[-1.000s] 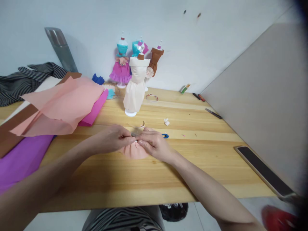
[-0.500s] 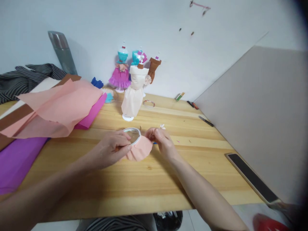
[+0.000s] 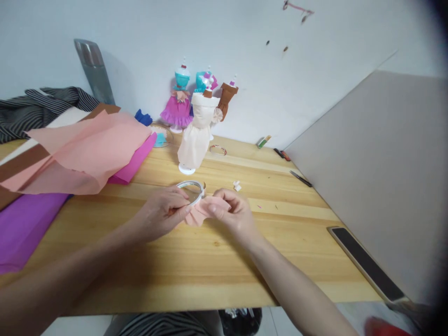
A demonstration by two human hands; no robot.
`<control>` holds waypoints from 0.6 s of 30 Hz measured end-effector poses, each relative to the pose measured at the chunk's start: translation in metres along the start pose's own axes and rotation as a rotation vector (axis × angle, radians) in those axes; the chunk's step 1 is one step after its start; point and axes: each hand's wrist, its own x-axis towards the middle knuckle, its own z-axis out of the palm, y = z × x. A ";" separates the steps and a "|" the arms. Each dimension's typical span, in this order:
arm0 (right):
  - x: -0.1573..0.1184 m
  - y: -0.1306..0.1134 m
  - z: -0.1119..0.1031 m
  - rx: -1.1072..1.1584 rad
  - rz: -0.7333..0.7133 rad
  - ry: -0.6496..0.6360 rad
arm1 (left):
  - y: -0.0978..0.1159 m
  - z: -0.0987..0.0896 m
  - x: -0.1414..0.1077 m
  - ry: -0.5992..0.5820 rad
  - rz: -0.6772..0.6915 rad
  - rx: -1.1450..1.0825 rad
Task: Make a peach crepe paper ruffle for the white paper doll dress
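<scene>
A roll of double-sided tape (image 3: 202,190), a white ring, is gripped by my left hand (image 3: 163,209) with its fingers inside and its thumb along the near rim. Against that rim sits a small gathered piece of pink crepe paper (image 3: 195,217), fanned into pleats. My right hand (image 3: 240,217) pinches the right end of the pink paper between thumb and fingers. A short curled strip (image 3: 204,185) sticks up behind the tape. Small white scraps (image 3: 237,185) lie just beyond my right hand.
Several small dress forms wearing paper dresses stand at the back, a cream dress (image 3: 196,135) nearest. Crepe paper sheets (image 3: 101,149) are piled on the left beside a bottle (image 3: 96,70). A bangle (image 3: 218,150), a cutter knife (image 3: 301,178) and a phone-like dark slab (image 3: 367,263) lie rightward.
My right hand has turned and moved its thumb over the front of the pink paper, folding its right end inward. The left hand keeps its hold on the tape roll.
</scene>
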 end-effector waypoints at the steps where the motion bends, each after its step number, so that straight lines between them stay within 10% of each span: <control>1: -0.002 -0.001 0.001 -0.084 -0.070 -0.014 | 0.000 0.000 0.000 0.001 0.003 0.008; 18: -0.010 -0.002 0.011 -0.384 -0.219 -0.008 | 0.002 0.006 0.000 0.015 -0.004 -0.033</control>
